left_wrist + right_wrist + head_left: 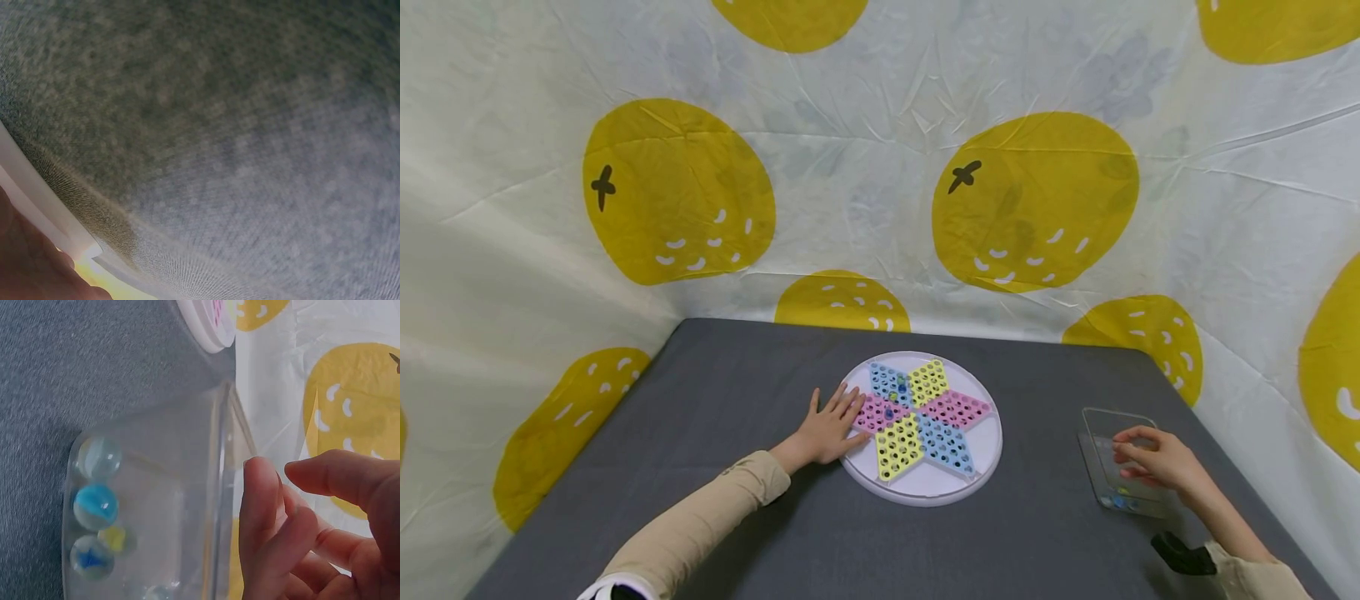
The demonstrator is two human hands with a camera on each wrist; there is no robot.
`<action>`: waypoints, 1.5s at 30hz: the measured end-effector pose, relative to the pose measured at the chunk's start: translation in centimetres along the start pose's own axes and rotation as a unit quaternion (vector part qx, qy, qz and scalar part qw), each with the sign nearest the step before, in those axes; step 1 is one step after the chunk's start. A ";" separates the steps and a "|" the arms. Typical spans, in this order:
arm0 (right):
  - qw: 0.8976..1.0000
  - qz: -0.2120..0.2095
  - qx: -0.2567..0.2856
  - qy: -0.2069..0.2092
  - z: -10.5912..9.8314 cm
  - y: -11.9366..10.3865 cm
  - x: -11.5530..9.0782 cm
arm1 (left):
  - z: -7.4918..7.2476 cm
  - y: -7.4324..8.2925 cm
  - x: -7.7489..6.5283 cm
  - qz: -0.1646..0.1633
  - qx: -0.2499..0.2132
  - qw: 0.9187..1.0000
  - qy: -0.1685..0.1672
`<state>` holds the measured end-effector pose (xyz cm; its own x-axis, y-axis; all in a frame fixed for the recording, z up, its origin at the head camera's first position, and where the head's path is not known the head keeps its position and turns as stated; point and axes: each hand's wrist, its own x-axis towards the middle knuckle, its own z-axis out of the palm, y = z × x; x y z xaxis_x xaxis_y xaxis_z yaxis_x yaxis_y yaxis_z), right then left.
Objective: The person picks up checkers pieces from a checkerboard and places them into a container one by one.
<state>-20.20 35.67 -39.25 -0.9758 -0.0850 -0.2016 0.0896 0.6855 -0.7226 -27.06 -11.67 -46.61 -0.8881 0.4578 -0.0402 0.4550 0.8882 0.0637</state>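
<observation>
1. Nearest the camera, my left sleeve (700, 518) leads to my left hand (826, 429), fingers spread wide across the game board's (940, 493) left edge.
2. My right hand (1168, 464) is over the clear box (156, 456) on the counter's (760, 375) right side, fingers loosely bent, narrowly parted, nothing visible between.
3. The box's long axis runs near to far; most marbles (95, 506) lie below my right fingers, toward the near end, far from my left.

Soft, fairly even light fills the head view, bright on the pale cloth (865, 208), with a blurred shadow on the dark counter (1015, 542) beneath the left sleeve (700, 517). The left wrist view is murky, grainy and out of focus, glaring at bottom left; the right is clearer, small highlights dotting the marbles (95, 506).
</observation>
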 end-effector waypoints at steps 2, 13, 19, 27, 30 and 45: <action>1.000 -0.005 -0.001 -0.002 0.2 -0.3 0.0 | 0.0 0.0 0.0 0.000 -0.002 1.000 0.001; 0.999 -0.027 0.011 -0.013 1.6 -2.2 0.8 | 0.1 0.0 0.1 -0.004 0.006 1.000 -0.007; 0.999 -0.038 0.014 -0.013 2.6 -3.4 1.5 | 0.0 0.0 0.1 -0.004 0.005 1.000 -0.006; 0.998 -0.050 0.022 -0.026 4.2 -5.1 2.9 | -0.2 0.1 -0.1 0.000 0.002 1.000 -0.005; 0.998 -0.049 0.026 -0.032 4.9 -5.7 3.4 | -0.3 0.1 -0.1 0.001 0.003 1.000 -0.005; 0.998 -0.055 0.006 -0.042 9.8 -8.7 6.6 | 0.1 -0.1 0.1 0.000 0.003 1.000 -0.001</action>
<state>-25.42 22.09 -40.79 -0.9596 -0.2199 -0.1756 -0.0137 0.6598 -0.7514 -27.17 -11.71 -46.71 -0.8881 0.4577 -0.0428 0.4551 0.8885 0.0583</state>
